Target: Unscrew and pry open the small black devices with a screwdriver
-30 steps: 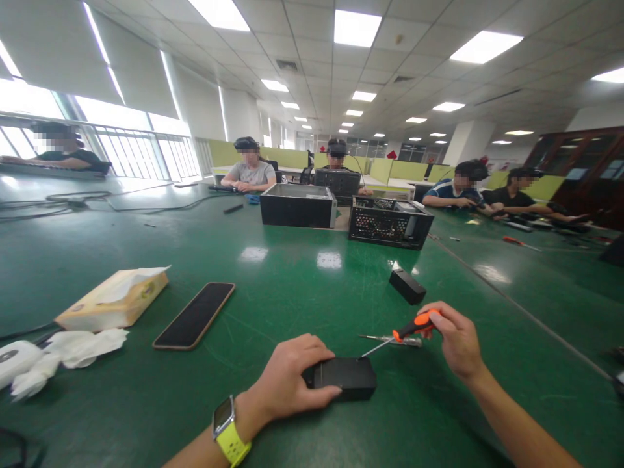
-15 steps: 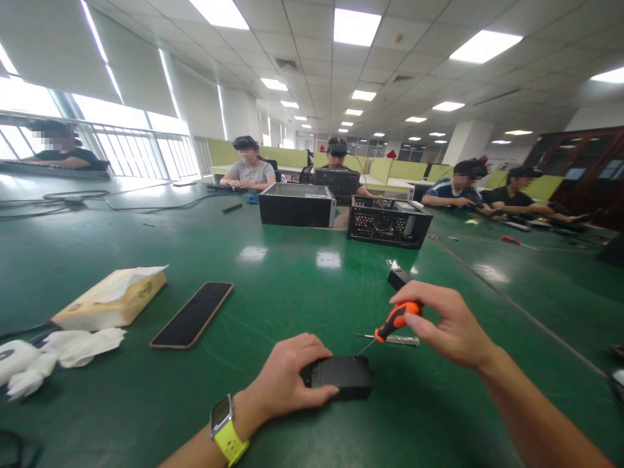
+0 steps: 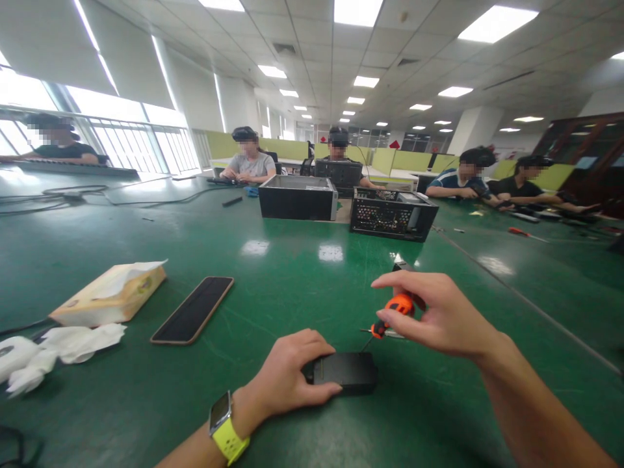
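Note:
A black rectangular box (image 3: 348, 372) lies on the green table, gripped across its left end between the thumb and fingers of my left hand (image 3: 297, 372). My right hand (image 3: 433, 312) has hold of an orange and black screwdriver (image 3: 398, 307). Its index finger is stretched forward, and the thumb lies along the near side of the handle. The shaft slants down to the box's far edge, near the right end; whether the tip sits in a screw is too small to tell. Behind the screwdriver lies a slim silver tool (image 3: 364, 330), mostly covered.
Left of my hands are a phone (image 3: 195, 311), a tissue pack (image 3: 112, 296) and crumpled tissues (image 3: 80, 342). A small black block (image 3: 402, 266) stands beyond my right hand. Farther off are two computer cases (image 3: 297, 201) and a red screwdriver (image 3: 521, 231). Several people sit around the table.
My right index finger has straightened away from the screwdriver handle, and the hand has shifted slightly left. The screwdriver tilts a little differently. My left hand keeps its grip on the box.

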A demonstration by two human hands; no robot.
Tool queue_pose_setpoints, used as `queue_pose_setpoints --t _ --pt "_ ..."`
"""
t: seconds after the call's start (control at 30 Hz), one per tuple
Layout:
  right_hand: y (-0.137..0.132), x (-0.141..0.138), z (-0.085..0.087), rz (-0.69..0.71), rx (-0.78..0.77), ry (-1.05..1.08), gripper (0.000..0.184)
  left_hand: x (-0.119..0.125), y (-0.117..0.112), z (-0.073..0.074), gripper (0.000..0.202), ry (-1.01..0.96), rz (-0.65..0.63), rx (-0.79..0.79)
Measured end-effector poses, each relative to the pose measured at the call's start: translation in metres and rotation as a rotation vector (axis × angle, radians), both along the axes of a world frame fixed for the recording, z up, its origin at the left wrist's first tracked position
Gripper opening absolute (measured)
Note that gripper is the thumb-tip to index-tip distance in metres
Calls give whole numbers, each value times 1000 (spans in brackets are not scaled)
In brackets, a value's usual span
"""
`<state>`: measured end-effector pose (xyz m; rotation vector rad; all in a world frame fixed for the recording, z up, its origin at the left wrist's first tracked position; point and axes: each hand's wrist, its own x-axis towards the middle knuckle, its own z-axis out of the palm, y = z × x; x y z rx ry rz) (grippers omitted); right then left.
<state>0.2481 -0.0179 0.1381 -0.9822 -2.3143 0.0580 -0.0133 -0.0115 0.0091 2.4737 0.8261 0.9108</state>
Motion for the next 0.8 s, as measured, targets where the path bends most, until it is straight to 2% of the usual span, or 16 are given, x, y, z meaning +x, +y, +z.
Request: queue_pose_setpoints --t 0.1,0.17,0.3,0.47,0.63,0.73,0.8 --pt "-2 7 5 70 -55 -19 32 0 0 0 37 3 3 -3" --pt "-2 9 5 61 -66 -11 32 0 -1 0 37 5 5 -3" --pt "0 8 0 -11 19 -7 27 -1 -1 0 36 8 12 0" --pt "0 4 1 94 -24 -8 27 -1 -1 -1 36 6 18 -2" --pt "-1 3 -1 23 -8 -8 27 0 -1 1 36 12 8 -17" --pt "-1 3 -2 49 -17 -9 33 0 -1 3 36 10 4 -12" --pt "0 2 -1 59 -15 -9 26 0 -2 4 35 9 2 -8"
